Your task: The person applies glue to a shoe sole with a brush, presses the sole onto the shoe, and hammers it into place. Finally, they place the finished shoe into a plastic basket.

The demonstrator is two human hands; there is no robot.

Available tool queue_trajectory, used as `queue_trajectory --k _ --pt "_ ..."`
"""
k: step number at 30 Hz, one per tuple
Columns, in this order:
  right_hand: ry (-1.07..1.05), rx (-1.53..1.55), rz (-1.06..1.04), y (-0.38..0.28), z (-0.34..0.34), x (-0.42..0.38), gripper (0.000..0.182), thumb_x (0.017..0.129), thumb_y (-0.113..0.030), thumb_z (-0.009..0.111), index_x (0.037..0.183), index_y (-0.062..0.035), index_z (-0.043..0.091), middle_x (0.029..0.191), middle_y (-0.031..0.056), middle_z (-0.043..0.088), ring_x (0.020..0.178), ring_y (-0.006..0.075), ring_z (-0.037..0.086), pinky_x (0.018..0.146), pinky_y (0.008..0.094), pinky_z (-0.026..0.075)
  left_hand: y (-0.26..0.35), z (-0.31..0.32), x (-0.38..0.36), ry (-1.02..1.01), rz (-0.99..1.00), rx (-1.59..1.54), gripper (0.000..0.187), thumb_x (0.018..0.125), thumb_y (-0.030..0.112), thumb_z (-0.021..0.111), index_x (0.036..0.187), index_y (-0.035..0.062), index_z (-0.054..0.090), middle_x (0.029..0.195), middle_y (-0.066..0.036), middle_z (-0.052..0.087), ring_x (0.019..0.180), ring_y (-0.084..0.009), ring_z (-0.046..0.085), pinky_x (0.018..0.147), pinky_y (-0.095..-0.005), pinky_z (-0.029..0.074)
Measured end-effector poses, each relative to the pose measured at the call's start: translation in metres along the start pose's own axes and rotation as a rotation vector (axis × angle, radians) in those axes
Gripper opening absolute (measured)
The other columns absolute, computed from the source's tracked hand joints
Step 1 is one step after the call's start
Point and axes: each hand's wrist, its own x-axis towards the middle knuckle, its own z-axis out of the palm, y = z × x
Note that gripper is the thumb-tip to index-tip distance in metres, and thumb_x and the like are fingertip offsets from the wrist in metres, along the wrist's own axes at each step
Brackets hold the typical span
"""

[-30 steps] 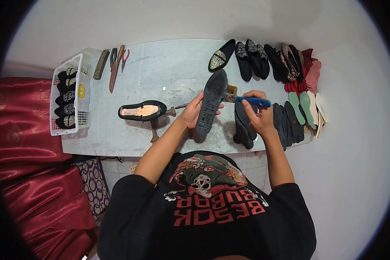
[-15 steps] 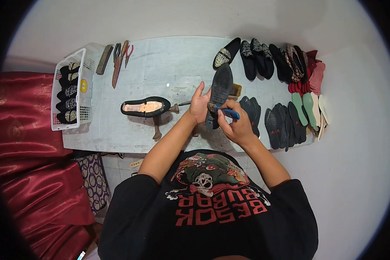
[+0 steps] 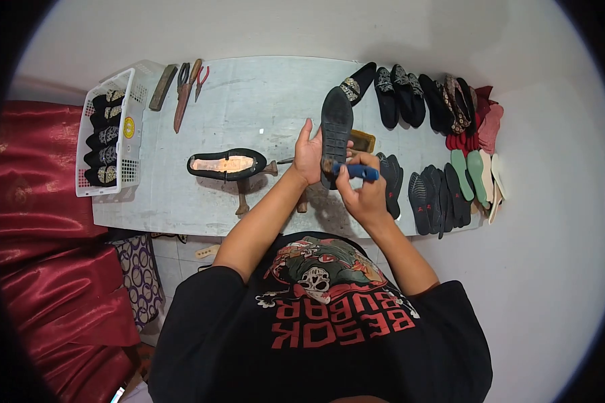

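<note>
My left hand point(image 3: 307, 161) holds a black shoe sole point(image 3: 337, 119) from its left side and from underneath, ridged face up. In my right hand point(image 3: 368, 200) is a brush with a blue handle point(image 3: 361, 172). The brush's bristles touch the sole near its lower end. To the left, a black shoe point(image 3: 223, 164) with a pale underside facing up sits on a metal stand point(image 3: 243, 198). Just behind my right hand, a yellowish container point(image 3: 362, 140) is partly hidden by the sole and fingers.
A white basket point(image 3: 129, 161) of decorated shoes stands on the left. A sharpening block point(image 3: 163, 87), knife point(image 3: 181, 107) and red pliers point(image 3: 202, 82) lie behind. Finished-looking black shoes point(image 3: 386, 101), more soles point(image 3: 423, 198) and green insoles point(image 3: 478, 176) line the right side.
The sole has turned slightly to stand straighter in my left hand and come a little lower. My right hand has shifted slightly, and the brush handle now points more level to the right.
</note>
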Motion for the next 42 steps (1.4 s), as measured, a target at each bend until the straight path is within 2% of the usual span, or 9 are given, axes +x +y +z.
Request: queue_trajectory --k 3,8,9,18,22,28,29,33,42 --pt "-0.138 0.107 0.239 -0.002 -0.008 -0.008 0.026 0.09 -0.008 0.072 0.107 -0.0003 0.054 0.09 0.0124 0.064 0.077 0.0277 0.071 0.071 0.0359 0.056 0.004 -0.018 0.004 -0.066 -0.021 0.081 0.07 0.105 0.065 0.026 0.141 0.0112 0.053 0.122 -0.019 0.067 0.106 -0.0297 0.068 0.096 -0.0454 0.055" --pt "0.002 0.067 0.177 0.023 -0.005 0.018 0.025 0.092 -0.009 0.072 0.107 -0.0006 0.054 0.089 0.012 0.065 0.075 0.0237 0.071 0.066 0.0345 0.055 -0.01 -0.002 0.006 -0.04 -0.004 0.039 0.059 0.11 0.051 0.025 0.138 0.0073 0.055 0.12 -0.015 0.069 0.105 -0.0279 0.069 0.099 -0.0442 0.055" --pt "-0.016 0.081 0.238 0.02 -0.007 0.024 0.025 0.092 -0.01 0.072 0.107 -0.0009 0.054 0.09 0.0125 0.066 0.074 0.0237 0.071 0.066 0.0343 0.055 -0.007 0.036 -0.006 0.081 0.001 0.05 0.06 0.11 0.052 0.026 0.136 0.0073 0.056 0.115 -0.012 0.071 0.105 -0.0277 0.069 0.1 -0.0425 0.054" --pt "-0.128 0.139 0.172 0.003 -0.023 -0.01 0.023 0.086 -0.006 0.074 0.103 -0.0008 0.057 0.082 0.0108 0.064 0.068 0.0202 0.066 0.064 0.0327 0.053 0.006 -0.011 0.007 0.101 0.026 0.123 0.066 0.107 0.062 0.032 0.127 0.0076 0.064 0.108 -0.017 0.073 0.094 -0.0259 0.072 0.086 -0.039 0.06" --pt "0.111 0.038 0.209 0.032 -0.038 0.034 0.018 0.091 -0.008 0.071 0.103 -0.0015 0.059 0.081 0.0095 0.065 0.066 0.0169 0.063 0.062 0.0319 0.05 0.004 -0.014 -0.001 0.108 -0.008 0.169 0.066 0.107 0.062 0.032 0.128 0.0074 0.063 0.109 -0.018 0.073 0.094 -0.0275 0.072 0.085 -0.0399 0.059" --pt "-0.019 -0.039 0.492 0.124 -0.025 0.048 0.02 0.099 -0.017 0.065 0.108 0.0004 0.061 0.083 0.0159 0.067 0.073 0.0223 0.066 0.07 0.0356 0.052 -0.013 -0.041 -0.034 0.291 -0.001 0.186 0.067 0.106 0.062 0.032 0.128 0.0067 0.063 0.107 -0.016 0.073 0.091 -0.0272 0.071 0.083 -0.0405 0.059" --pt "-0.038 -0.043 0.482 0.138 -0.015 0.037 0.02 0.1 -0.018 0.063 0.108 0.0008 0.06 0.086 0.021 0.068 0.078 0.0331 0.069 0.072 0.041 0.052 -0.014 -0.044 -0.039 0.301 -0.003 0.182 0.067 0.106 0.062 0.032 0.128 0.0061 0.063 0.107 -0.016 0.073 0.091 -0.0272 0.072 0.082 -0.0399 0.059" --pt "-0.174 -0.108 0.528 0.164 0.013 -0.001 0.023 0.099 -0.019 0.062 0.107 0.0015 0.06 0.092 0.028 0.069 0.091 0.048 0.067 0.08 0.0494 0.051 -0.013 -0.051 -0.053 0.36 0.048 0.178 0.068 0.106 0.062 0.032 0.127 0.0054 0.063 0.108 -0.017 0.073 0.092 -0.0272 0.072 0.083 -0.0398 0.059" --pt "-0.068 -0.063 0.523 0.168 0.001 -0.005 0.023 0.1 -0.02 0.062 0.108 0.0021 0.061 0.09 0.0257 0.07 0.085 0.042 0.071 0.076 0.045 0.054 0.0 -0.047 -0.058 0.283 0.083 0.114 0.06 0.107 0.049 0.031 0.132 0.0033 0.06 0.112 -0.02 0.072 0.094 -0.0289 0.072 0.088 -0.042 0.059"
